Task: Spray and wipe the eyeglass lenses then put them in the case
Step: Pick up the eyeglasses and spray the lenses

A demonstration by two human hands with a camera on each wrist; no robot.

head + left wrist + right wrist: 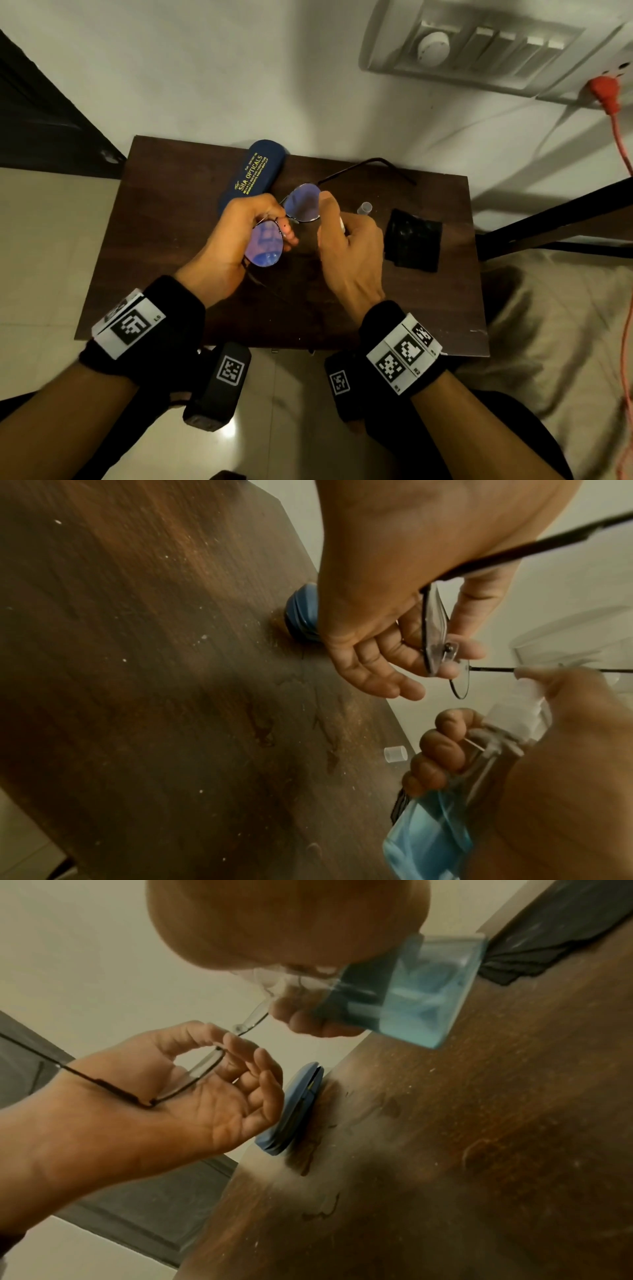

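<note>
Left wrist view alone shows right hand (pixel 514 750) gripping the spray bottle (pixel 445 818) (left hand (pixel 387 631) pinches eyeglasses (pixel 436 631)).

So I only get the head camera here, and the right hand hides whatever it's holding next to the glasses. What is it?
Observer: A small clear spray bottle with blue liquid inside; the right hand has its fingers wrapped round it.
Visitor: And the blue case behind, is it shut?
Observer: The right wrist view shows the case edge-on, its two halves together with only a thin seam.
Visitor: How does the left hand hold the glasses?
Observer: The left hand pinches the eyeglasses at the bridge with thumb and forefinger; the other fingers are spread loose.
Visitor: Is the table dry?
Observer: No, wet streaks show on the table near the case.
</note>
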